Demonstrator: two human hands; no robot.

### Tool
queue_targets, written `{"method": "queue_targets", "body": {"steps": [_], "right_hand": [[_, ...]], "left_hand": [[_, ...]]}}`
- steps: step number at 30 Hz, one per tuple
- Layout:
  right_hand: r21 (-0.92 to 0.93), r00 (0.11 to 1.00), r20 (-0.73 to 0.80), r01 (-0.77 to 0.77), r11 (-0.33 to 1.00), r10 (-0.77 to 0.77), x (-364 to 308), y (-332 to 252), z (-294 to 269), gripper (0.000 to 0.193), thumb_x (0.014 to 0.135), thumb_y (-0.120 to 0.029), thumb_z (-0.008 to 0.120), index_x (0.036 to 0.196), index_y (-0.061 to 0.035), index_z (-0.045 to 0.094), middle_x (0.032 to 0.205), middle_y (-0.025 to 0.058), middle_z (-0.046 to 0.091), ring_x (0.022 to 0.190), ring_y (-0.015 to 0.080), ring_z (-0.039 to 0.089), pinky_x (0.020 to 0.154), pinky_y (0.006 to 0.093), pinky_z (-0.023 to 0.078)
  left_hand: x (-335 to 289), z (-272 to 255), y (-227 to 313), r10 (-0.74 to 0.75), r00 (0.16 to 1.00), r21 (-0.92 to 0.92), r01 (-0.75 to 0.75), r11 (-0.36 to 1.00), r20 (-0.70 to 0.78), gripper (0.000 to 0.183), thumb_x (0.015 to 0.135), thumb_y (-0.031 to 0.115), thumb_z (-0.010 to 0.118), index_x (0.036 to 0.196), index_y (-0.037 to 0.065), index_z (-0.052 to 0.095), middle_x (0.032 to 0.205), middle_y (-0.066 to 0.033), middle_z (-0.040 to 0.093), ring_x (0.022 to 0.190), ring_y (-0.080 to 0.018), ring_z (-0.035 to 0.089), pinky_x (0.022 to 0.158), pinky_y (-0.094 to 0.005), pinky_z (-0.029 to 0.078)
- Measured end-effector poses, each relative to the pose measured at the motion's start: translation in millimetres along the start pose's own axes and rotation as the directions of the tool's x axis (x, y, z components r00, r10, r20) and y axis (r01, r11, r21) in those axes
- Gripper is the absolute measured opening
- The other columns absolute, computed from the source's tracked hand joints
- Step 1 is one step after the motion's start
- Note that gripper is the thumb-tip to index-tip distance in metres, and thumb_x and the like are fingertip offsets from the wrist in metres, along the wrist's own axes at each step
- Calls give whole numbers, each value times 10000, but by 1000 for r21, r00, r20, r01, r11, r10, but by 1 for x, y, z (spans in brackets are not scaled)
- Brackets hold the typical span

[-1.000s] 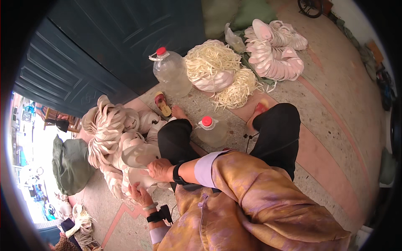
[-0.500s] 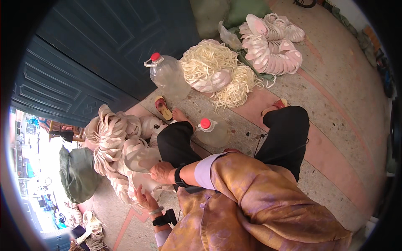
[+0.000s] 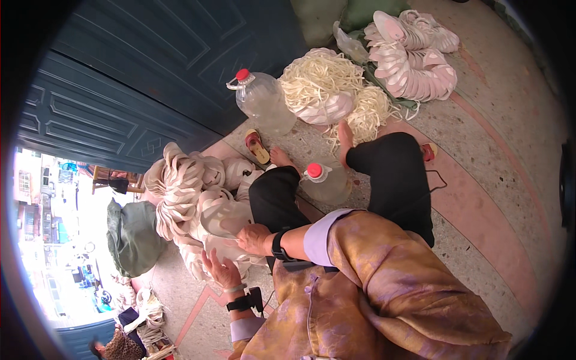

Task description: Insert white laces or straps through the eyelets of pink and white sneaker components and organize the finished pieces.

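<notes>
To my left lies a heap of pale, insole-shaped pieces (image 3: 178,180), bunched in overlapping curved rows. My right hand (image 3: 254,239) reaches across my lap to the heap's near side, its fingers closed at the edge of a pale insole-shaped piece (image 3: 223,215). Just below it is my left hand (image 3: 223,271), fingers apart, beside the lower pieces and holding nothing that I can see. Both wrists wear black bands. A clear jug with a red cap (image 3: 327,180) stands between my legs.
Another clear jug (image 3: 264,102) stands by the dark blue door (image 3: 150,66). Beyond my feet are cream strips (image 3: 324,81) and pinkish insole-shaped bundles (image 3: 414,72). A green sack (image 3: 133,237) sits at left; a person in spotted clothing (image 3: 123,346) is at lower left.
The view has shifted, so the scene sits farther right. My right foot has left its sandal and moved toward the cream strips. My left hand's fingers have spread; the right stays at the heap.
</notes>
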State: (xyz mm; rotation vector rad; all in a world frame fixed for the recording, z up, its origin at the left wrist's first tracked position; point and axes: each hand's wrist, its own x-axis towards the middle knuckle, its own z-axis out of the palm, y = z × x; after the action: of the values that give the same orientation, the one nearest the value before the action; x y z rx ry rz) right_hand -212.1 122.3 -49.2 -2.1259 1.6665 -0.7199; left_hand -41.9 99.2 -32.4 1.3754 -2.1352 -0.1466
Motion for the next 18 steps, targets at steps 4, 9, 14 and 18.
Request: {"method": "queue_targets", "body": {"steps": [4,9,14,18], "right_hand": [[-102,993,-81,80,992,-88,0,8,21,174,740,-153,484,692,-74,631,692,93,605,682,289,618,615,376,504],[119,979,-202,40,992,-15,-6,4,13,180,748,-182,492,686,-65,613,699,119,608,686,302,617,625,388,502],[343,968,-165,-126,931,191,-10,10,7,208,772,-196,466,688,-62,600,693,166,601,674,332,601,617,406,491],[438,954,-175,-145,887,243,-3,17,12,291,822,-278,420,740,-98,633,720,163,610,678,343,594,642,407,484]], "left_hand": [[11,-12,35,320,944,282,-331,901,85,344,701,-7,524,1043,32,540,1211,-211,452,1131,-373,415,928,-442,345],[8,15,36,273,932,-37,-272,962,241,311,717,3,523,1027,17,511,1119,-206,507,1038,-377,478,885,-428,378],[12,30,44,-118,914,-223,218,950,388,220,742,-15,490,954,31,453,936,-187,572,869,-370,552,739,-437,436],[14,35,47,-38,928,31,29,999,370,159,809,174,486,902,51,446,757,-221,592,747,-425,564,677,-503,424]]}}
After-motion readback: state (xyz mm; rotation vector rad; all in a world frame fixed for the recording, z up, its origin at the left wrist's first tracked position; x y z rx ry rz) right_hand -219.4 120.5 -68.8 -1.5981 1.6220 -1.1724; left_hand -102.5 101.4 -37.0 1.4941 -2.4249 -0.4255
